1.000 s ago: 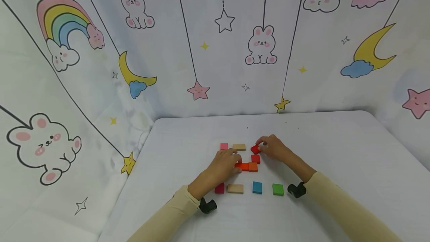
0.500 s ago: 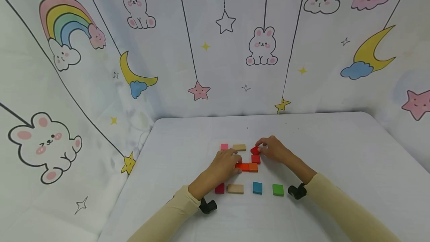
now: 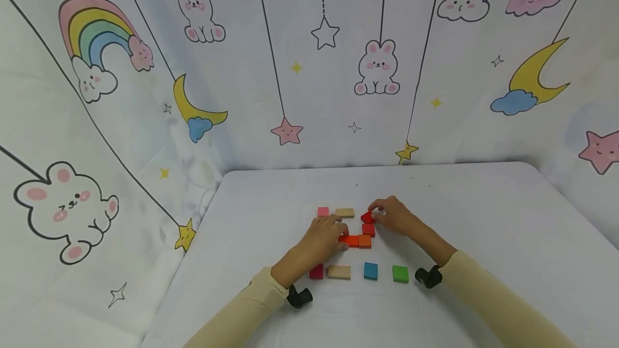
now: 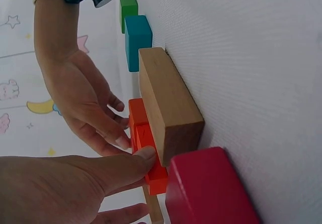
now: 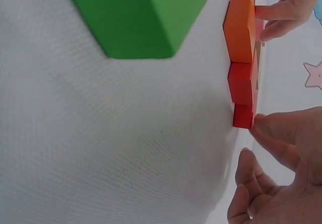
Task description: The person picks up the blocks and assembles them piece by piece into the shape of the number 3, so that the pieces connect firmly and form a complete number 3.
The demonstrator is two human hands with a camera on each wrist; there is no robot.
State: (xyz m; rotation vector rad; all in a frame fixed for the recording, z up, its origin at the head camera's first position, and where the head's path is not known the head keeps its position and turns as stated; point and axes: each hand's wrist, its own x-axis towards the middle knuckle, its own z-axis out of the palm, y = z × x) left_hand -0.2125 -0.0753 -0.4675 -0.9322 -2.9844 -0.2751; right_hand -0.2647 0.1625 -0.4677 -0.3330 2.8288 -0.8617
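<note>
The left hand (image 3: 321,236) pinches one orange-red block (image 3: 353,241) in its fingers (image 4: 132,167), the right hand (image 3: 395,215) one red block (image 3: 367,218) — two wooden blocks (image 3: 339,273) lie near.

Your nearer tan block (image 4: 171,93) looks like smooth, bare wood; the orange block (image 5: 239,30) has a smooth, matt coloured face, and the crimson block (image 4: 206,189) is smooth (faintly glossy along its edge). Your white tablecloth (image 4: 261,83) looks matt, finely ribbed.

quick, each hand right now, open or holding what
Left hand: closed, holding an orange-red block with thumb and fingers.
Right hand: closed, pinching the farthest red block with its fingertips.
</note>
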